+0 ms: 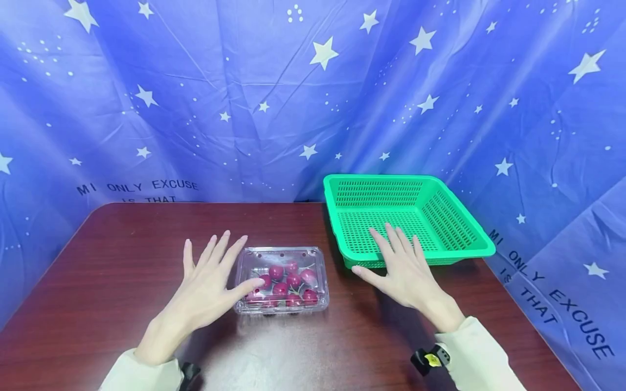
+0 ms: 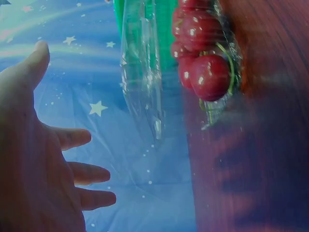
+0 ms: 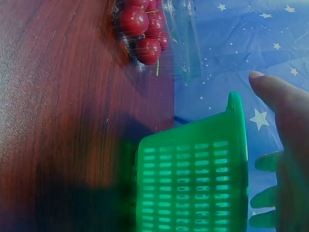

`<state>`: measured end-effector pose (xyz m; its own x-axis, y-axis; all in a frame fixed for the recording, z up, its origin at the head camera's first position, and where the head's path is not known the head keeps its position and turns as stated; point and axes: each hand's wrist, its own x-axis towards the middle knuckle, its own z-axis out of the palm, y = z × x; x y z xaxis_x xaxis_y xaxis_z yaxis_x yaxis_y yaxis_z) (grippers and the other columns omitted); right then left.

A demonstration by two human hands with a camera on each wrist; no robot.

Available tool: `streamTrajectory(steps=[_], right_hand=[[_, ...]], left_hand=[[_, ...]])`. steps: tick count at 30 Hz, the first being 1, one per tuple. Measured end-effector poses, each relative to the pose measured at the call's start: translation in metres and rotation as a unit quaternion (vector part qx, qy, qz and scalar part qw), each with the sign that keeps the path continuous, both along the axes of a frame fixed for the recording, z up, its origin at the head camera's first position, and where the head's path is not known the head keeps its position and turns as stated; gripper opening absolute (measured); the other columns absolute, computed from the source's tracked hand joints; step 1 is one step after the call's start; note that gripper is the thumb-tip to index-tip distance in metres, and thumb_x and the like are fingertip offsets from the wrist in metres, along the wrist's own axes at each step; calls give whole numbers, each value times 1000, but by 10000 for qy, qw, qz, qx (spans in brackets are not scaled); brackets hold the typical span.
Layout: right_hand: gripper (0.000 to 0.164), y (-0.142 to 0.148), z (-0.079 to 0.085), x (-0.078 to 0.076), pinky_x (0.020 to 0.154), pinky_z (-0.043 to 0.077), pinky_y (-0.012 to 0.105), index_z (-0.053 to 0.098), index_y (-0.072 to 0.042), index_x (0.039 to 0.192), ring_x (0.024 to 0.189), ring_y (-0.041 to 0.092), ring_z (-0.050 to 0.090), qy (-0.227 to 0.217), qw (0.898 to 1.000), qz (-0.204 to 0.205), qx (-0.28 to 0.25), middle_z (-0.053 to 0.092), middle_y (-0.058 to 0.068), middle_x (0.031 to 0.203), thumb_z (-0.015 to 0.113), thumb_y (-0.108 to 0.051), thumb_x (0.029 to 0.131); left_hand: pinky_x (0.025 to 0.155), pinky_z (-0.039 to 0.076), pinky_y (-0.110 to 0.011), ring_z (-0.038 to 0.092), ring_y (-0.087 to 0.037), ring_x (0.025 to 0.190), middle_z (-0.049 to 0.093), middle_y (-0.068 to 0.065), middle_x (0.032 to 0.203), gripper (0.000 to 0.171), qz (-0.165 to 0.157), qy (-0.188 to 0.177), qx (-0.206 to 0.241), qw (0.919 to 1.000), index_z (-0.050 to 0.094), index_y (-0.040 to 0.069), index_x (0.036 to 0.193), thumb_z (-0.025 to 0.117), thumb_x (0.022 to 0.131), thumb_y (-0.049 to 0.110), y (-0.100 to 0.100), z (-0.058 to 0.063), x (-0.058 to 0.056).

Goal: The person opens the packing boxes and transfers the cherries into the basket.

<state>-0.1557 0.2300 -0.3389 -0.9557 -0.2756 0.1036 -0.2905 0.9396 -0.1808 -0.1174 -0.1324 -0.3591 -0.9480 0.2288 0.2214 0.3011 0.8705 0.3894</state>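
A clear plastic clamshell box (image 1: 282,309) with several red cherries (image 1: 280,289) inside stands near the middle of the table, its lid down. My left hand (image 1: 205,293) is spread flat in the air at the box's left side, the thumb overlapping the box in the head view. In the left wrist view, the left hand (image 2: 38,159) shows straight fingers apart from the box. Over the near edge of an empty green plastic basket (image 1: 337,239), my right hand (image 1: 406,271) hovers with spread fingers. The right wrist view has the basket's slotted wall (image 3: 193,179) beside that hand.
The dark red wooden table (image 1: 98,293) ends at a blue curtain (image 1: 254,65) printed with stars and lettering, which hangs behind it and along both sides. The basket stands at the table's back right, close to the curtain.
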Motion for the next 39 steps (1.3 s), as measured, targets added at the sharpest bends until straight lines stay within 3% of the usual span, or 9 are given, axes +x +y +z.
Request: streamTrajectory(steps=[7,16,25,39], right_hand=[[94,-4,2,-5,113,6,69,29,-11,151,144,46,14,-4,10000,92,-9,24,26,158,43,-74,84],[91,-12,3,-16,114,11,66,34,-11,150,142,44,22,214,9992,324,-15,29,25,156,46,-73,84],[89,-18,4,-28,113,18,65,38,-11,147,139,43,29,379,9973,616,88,34,22,154,45,-73,84],[85,-36,2,-30,113,22,62,37,-14,148,139,40,31,382,9932,1073,255,34,18,156,43,-72,86]], left_hand=[[110,-6,-70,28,-45,140,35,-26,154,72,-9,-58,218,9997,35,11,149,43,94,57,-5,-2,-7],[113,9,-66,33,-37,140,42,-24,150,70,-111,-205,302,9993,38,5,146,38,97,55,-7,2,-24],[112,14,-67,40,-40,136,47,-23,147,67,-249,-194,41,9995,41,3,144,40,98,52,-6,-1,-39],[112,18,-66,43,-37,133,54,-21,141,67,-420,-478,335,9974,47,2,139,34,99,54,-2,-10,-58]])
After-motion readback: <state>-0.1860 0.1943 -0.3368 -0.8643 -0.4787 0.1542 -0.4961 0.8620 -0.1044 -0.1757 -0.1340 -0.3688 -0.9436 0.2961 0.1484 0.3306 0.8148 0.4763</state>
